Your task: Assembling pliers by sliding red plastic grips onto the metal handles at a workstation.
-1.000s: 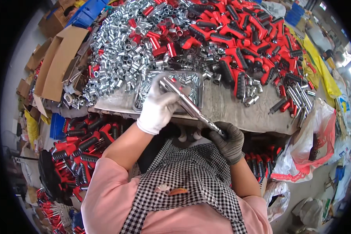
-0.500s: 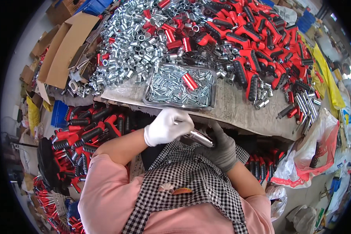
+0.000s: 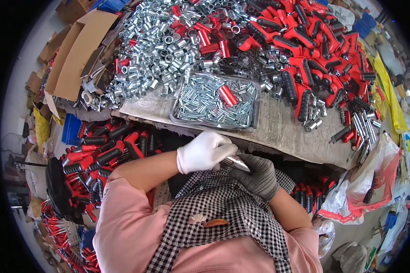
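A shiny metal tube (image 3: 237, 163) lies between my two hands, just short of the table edge. My right hand (image 3: 258, 177), in a dark grey glove, is closed around its near end. My left hand (image 3: 207, 152), in a white glove, has its fingers bent against the far end; whether a small part is pinched there is hidden. Beyond my hands stands a clear plastic tray (image 3: 214, 124) of small metal pins (image 3: 200, 102), with a red metal sleeve (image 3: 228, 95) lying on them.
Silver metal collars (image 3: 155, 59) heap up at the far left, red and black handles (image 3: 305, 68) at the far right. More handles (image 3: 107, 154) lie below the table (image 3: 296, 136) on the left. A cardboard box (image 3: 79, 54) and a plastic bag (image 3: 373, 182) flank the table.
My left hand has shifted slightly right and down, its fingers now over the tube's end. The right hand has turned a little with the tube. The view has shifted slightly.
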Demonstrator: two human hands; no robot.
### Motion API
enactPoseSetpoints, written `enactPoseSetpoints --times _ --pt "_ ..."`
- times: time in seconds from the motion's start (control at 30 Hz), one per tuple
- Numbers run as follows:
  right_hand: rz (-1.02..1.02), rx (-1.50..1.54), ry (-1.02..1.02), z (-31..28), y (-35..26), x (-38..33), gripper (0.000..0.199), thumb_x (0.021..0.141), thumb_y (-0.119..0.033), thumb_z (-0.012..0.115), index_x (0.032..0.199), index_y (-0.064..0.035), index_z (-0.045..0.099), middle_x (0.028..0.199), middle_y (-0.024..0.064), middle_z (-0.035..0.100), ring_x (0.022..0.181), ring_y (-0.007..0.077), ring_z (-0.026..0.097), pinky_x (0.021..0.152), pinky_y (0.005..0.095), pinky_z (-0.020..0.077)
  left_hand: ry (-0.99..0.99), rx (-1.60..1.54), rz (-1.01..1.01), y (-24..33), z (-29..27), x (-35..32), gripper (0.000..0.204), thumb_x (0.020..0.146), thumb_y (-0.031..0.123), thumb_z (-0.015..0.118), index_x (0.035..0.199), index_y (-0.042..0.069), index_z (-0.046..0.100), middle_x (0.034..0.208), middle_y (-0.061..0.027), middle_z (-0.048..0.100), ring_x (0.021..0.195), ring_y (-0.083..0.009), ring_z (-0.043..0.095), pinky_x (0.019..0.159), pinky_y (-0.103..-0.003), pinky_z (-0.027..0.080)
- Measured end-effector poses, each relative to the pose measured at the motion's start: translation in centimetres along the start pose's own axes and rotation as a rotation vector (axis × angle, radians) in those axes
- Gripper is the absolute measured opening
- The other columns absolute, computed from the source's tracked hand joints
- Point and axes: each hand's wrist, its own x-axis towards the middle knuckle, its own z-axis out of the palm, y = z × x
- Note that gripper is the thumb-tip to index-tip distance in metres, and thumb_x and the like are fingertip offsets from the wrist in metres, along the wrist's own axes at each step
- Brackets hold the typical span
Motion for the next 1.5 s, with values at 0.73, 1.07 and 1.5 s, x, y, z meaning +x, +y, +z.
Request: enactPoseSetpoints --times 0.73,1.07,1.5 --pt "-0.103 -0.164 0.257 -1.8 -1.0 -0.2 0.04 0.076 -0.036 0.079 0.101 -0.0057 0.07 0.08 0.0143 0.07 0.072 0.0319 0.069 0.065 0.0372 0.0558 0.391 0.361 0.864 0.3 -1.1 1.1 0.015 0.093 0.019 0.062 0.09 0.005 0.064 0.094 -0.0086 0.07 0.086 -0.0243 0.069 0.078 -0.033 0.054" --pt "-0.132 -0.286 0.198 -1.4 -2.0 -1.7 0.065 0.066 -0.029 0.087 0.121 -0.005 0.061 0.095 0.0136 0.071 0.08 0.0294 0.071 0.069 0.0344 0.0567 0.532 0.211 0.545 0.0 2.1 0.1 0.024 0.101 0.022 0.051 0.089 0.002 0.057 0.072 -0.008 0.062 0.065 -0.0168 0.061 0.062 -0.03 0.049" --pt "-0.176 -0.231 0.348 -3.4 -1.6 -3.3 0.037 0.064 -0.014 0.085 0.096 -0.0056 0.069 0.073 0.0092 0.065 0.062 0.0229 0.064 0.058 0.0308 0.051 0.703 0.148 0.406 -0.2 -0.5 -1.0 0.038 0.103 0.037 0.045 0.095 0.0 0.055 0.069 -0.0065 0.063 0.064 -0.0133 0.062 0.062 -0.026 0.048"
